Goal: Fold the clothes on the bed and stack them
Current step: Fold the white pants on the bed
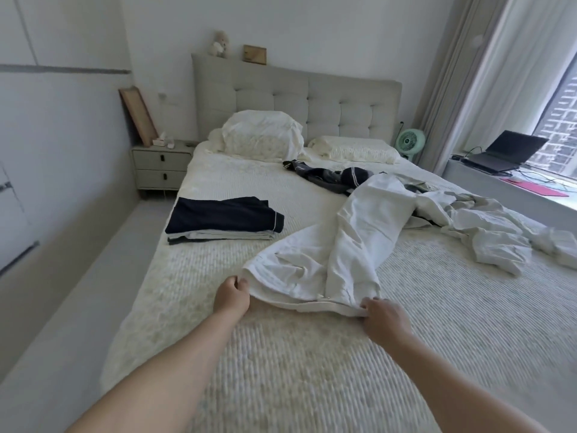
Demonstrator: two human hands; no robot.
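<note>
White crumpled cotton trousers: soft, light, floppy | left hand and right hand fingers pinching waistband ends | best hold: those corners, cloth trailing beyond fingers

Trousers: white creased matt cloth. Bedspread: ribbed, textured fabric. Headboard: tufted matt upholstery. Frame: wood

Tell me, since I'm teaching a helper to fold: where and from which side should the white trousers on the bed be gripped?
Grip the white trousers at the waistband, one hand at each end, coming from the foot of the bed. The band lies nearest that edge and the legs trail away toward the pillows. The left hand and right hand already pinch those two ends.
</note>
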